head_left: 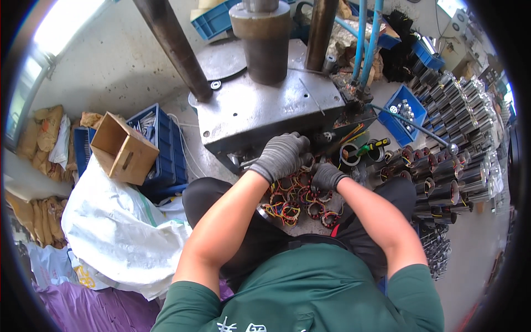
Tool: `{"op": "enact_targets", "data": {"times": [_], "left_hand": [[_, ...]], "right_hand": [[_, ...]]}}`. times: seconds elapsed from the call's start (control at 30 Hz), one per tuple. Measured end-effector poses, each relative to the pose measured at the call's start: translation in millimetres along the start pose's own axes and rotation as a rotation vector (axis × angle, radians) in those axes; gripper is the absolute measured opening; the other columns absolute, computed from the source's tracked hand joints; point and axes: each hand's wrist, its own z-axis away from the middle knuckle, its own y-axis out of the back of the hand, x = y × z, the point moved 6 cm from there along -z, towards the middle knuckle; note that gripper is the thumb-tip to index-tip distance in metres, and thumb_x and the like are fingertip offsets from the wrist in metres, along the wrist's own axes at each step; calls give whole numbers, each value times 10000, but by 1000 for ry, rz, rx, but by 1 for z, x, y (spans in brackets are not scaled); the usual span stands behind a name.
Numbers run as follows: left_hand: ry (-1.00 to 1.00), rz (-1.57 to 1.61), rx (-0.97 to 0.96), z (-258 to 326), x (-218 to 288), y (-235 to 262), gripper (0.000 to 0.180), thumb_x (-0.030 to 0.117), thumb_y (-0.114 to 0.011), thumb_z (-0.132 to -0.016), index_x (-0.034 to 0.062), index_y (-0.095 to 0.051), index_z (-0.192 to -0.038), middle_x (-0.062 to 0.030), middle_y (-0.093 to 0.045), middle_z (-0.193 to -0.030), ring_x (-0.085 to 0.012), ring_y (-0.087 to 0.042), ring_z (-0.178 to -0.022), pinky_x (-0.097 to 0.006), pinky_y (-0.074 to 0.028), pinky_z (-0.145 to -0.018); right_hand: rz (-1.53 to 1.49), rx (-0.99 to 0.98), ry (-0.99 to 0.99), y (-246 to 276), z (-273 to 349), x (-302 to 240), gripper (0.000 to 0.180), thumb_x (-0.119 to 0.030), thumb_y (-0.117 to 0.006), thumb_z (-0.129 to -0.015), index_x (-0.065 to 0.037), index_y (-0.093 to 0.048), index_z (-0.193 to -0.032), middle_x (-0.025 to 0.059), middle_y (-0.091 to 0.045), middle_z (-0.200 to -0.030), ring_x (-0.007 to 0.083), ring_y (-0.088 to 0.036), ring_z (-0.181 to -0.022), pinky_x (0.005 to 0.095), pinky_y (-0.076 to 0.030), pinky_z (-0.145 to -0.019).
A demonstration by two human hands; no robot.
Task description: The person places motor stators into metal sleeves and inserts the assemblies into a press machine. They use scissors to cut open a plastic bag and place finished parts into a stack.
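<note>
My left hand [281, 157], in a grey knitted glove, is closed just in front of the near edge of the press's steel table [265, 113]. Its fingertips are out of sight behind the knuckles. Lower and to the right, my right hand [326, 177], gloved alike, is curled shut. Between the two hands a small part shows, too covered to name. Several ring-shaped stator cores with red, yellow and blue wires [290, 210] lie on the floor below them, between my legs. Right of my right hand, a green-handled tool [366, 149] rests across open metal cylinders [349, 154].
Steel columns [172, 47] flank the press ram [260, 44]. A lever with a ball end [453, 149] reaches out to the right. Stacked metal cylinders [464, 122] and a blue crate [402, 113] stand right. Leftward are a wooden box [130, 152], blue bins [168, 144] and a white sack [121, 227].
</note>
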Motion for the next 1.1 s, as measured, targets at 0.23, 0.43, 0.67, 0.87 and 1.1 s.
{"op": "enact_targets", "data": {"times": [0.23, 0.43, 0.67, 0.87, 1.1], "left_hand": [[-185, 793, 669, 10, -14, 35, 793, 237, -819, -931, 19, -366, -1545, -135, -595, -1368, -245, -609, -1223, -406, -482, -1087], [-87, 814, 561, 2, 9, 11, 1305, 358, -1028, -572, 9, -297, -1596, -219, -480, -1459, -352, -506, -1358, -455, -433, -1166], [-172, 980, 631, -5, 24, 33, 1185, 156, -1004, -661, 95, -265, -1585, -125, -529, -1453, -243, -554, -1342, -398, -496, -1132], [-128, 1379, 521, 3, 23, 49, 1280, 161, -1029, -601, 113, -248, -1615, -112, -505, -1509, -261, -518, -1399, -451, -456, -1175], [-99, 1565, 463, 5, 23, 47, 1261, 289, -1016, -636, 134, -233, -1612, -141, -488, -1522, -296, -505, -1413, -476, -444, -1175]], "right_hand": [[-1587, 320, 137, 141, 64, -9, 400, 14, -656, -824, -34, -665, -1221, 89, -725, -1004, 244, -725, -944, 347, -620, -849], [-1997, 502, 324, 150, 86, -35, 528, 47, -601, -816, -21, -558, -1338, 135, -659, -1209, 262, -687, -1073, 406, -637, -930], [-1684, 502, 532, 174, 115, -40, 623, -216, -721, -931, -21, -502, -1481, 82, -629, -1318, 152, -579, -1190, 329, -454, -1090], [-1450, 445, 600, 193, 130, -34, 680, -312, -727, -970, -29, -479, -1537, 93, -628, -1388, 171, -563, -1268, 354, -416, -1138], [-1371, 375, 462, 189, 130, -18, 590, -292, -742, -983, -31, -550, -1476, 96, -650, -1346, 157, -602, -1223, 332, -496, -1058]]}}
